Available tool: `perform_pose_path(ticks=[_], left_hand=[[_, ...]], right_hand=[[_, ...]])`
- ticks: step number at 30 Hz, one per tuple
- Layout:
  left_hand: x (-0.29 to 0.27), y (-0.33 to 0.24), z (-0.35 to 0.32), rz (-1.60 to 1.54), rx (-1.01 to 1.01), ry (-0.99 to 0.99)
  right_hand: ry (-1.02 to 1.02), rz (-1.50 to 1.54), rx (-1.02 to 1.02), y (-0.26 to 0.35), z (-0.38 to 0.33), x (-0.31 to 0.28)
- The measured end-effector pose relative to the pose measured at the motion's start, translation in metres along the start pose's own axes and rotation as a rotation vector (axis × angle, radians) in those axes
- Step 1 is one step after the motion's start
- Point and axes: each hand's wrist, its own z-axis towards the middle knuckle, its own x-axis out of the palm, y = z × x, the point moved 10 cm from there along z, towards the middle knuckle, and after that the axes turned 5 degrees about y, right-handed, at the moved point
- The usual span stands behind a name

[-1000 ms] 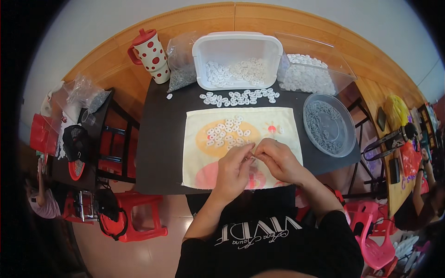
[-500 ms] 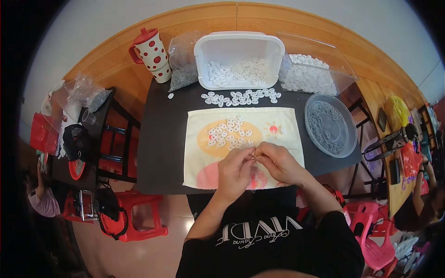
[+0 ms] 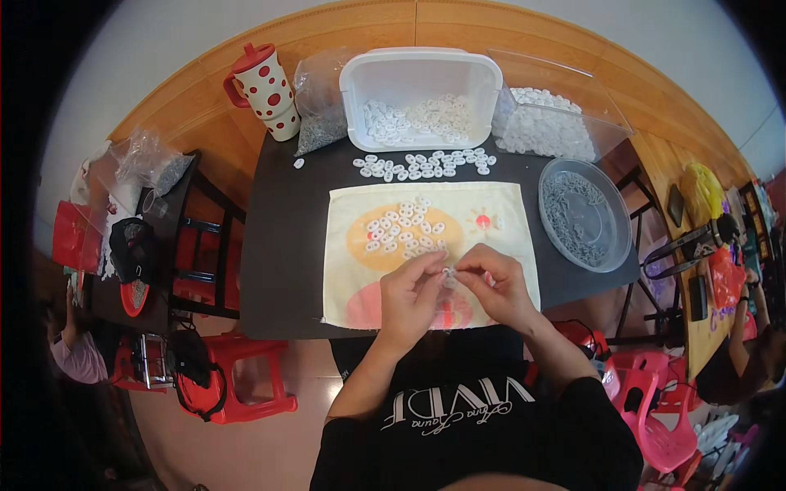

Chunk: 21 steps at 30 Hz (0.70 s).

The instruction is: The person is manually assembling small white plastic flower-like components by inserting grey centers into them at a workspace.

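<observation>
Over the lower part of a cream cloth (image 3: 499, 196), both of my hands meet. My left hand (image 3: 409, 296) pinches a small white oval plastic piece (image 3: 449, 279) between thumb and fingers. The fingers of my right hand (image 3: 496, 286) close at the right side of that same piece; whether they hold something tiny as well is too small to tell. Several like two-holed white pieces (image 3: 405, 222) lie loosely on the cloth just beyond my hands. More white pieces (image 3: 422, 168) lie in a band on the dark table (image 3: 282, 237) past the cloth.
A white tub (image 3: 352, 98) and a clear bin (image 3: 606, 123) of white pieces stand at the back. Small metal parts fill a bag (image 3: 319, 123) and a round clear tub (image 3: 625, 237). A spotted tumbler (image 3: 274, 94) stands back left. Other people sit at tables on both sides.
My hands have shifted slightly apart, and the white piece now shows between them. My right fingers have lifted a little. The whole view has moved slightly.
</observation>
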Motion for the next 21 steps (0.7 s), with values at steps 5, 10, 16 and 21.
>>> perform_pose_path(ticks=[5, 10, 16, 21], left_hand=[[-0.001, -0.005, 0.004, 0.049, 0.037, 0.004], [-0.006, -0.005, 0.005, -0.022, 0.039, -0.054], [0.001, -0.004, 0.005, -0.071, -0.049, -0.04], [0.01, -0.031, 0.0, 0.576, 0.241, 0.05]], right_hand=[[-0.027, -0.013, 0.026, -0.004, 0.006, -0.001], [-0.047, 0.075, 0.085, -0.008, 0.007, 0.0], [-0.098, 0.151, 0.1, -0.024, 0.002, -0.004], [-0.16, 0.293, 0.164, -0.035, -0.008, -0.02]])
